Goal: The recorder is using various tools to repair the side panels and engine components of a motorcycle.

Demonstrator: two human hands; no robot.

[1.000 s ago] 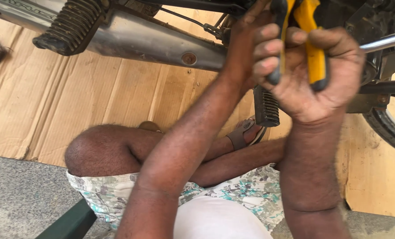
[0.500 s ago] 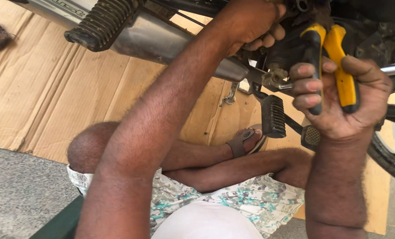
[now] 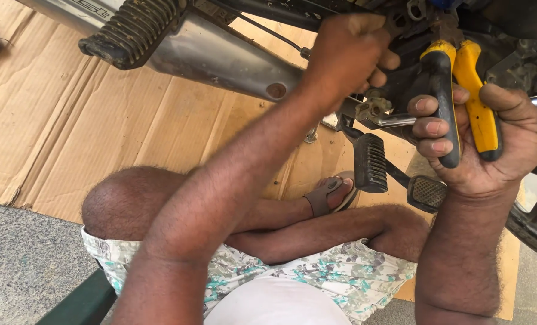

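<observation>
Two hands: yellow-black rubbery pliers (image 3: 461,90), perhaps a bolt.

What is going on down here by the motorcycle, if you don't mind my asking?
A person sits cross-legged on flattened cardboard beside a motorcycle, working under its frame. The right hand grips yellow-and-black pliers with the handles squeezed together, their nose pointing up into the machinery, where the tip is hidden. The left hand reaches up and closes on a part near the exhaust pipe; what it holds cannot be made out. A ribbed footpeg hangs just below the hands.
</observation>
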